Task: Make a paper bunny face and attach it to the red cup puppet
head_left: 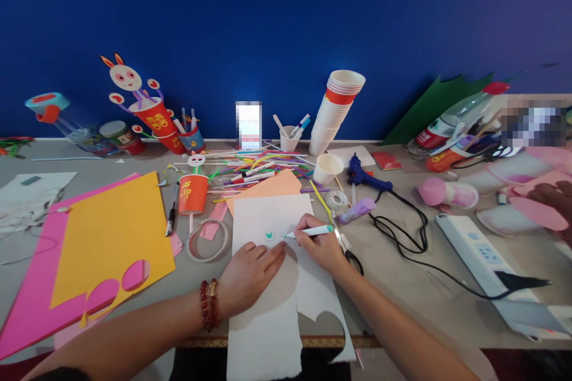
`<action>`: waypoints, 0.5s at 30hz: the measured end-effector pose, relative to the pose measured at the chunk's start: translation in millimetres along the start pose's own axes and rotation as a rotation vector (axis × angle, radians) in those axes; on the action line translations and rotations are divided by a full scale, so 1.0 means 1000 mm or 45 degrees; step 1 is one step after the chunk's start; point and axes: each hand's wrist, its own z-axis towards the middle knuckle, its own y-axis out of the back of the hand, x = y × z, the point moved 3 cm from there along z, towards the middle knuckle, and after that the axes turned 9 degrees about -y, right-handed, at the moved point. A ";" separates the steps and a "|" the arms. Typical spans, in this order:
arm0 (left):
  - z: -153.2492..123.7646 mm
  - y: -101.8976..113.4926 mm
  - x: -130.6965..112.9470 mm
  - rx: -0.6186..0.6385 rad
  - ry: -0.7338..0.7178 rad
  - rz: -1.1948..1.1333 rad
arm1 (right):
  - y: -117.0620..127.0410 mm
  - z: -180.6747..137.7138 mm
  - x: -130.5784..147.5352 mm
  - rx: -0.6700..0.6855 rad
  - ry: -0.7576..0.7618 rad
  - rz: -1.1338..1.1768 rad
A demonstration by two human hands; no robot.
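My right hand (313, 241) is closed around a white marker with a green end (319, 230), its tip low over the white paper (263, 315). Fingers stretched out, my left hand (252, 274) lies on that paper, its fingertips close to the marker's tip. Any small piece under those fingertips is too small to make out. Just above the left hand, a small round white cutout with a green heart (269, 237) rests on the sheet. A second white sheet (322, 309) with a curved cut-out edge lies under my right forearm.
Left are yellow card (116, 220), a tape roll (208, 240) and a red paper cup (193, 193). Behind lie several pipe cleaners and a leaning paper cup stack (333, 113). Right are scissors (353, 261), a glue gun (364, 175), its cord, a power strip (482, 262) and another person's hand (552, 199).
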 end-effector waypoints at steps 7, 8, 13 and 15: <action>0.000 0.001 0.000 0.001 0.008 -0.011 | 0.000 0.001 0.002 0.039 0.049 0.034; 0.000 0.001 0.001 -0.001 0.010 -0.013 | 0.000 0.001 0.003 0.040 0.054 0.035; -0.003 -0.001 0.001 -0.045 -0.003 -0.028 | -0.001 0.001 0.004 0.036 0.067 0.022; -0.004 -0.002 0.002 -0.066 0.008 -0.034 | -0.001 0.001 0.005 0.040 0.066 0.015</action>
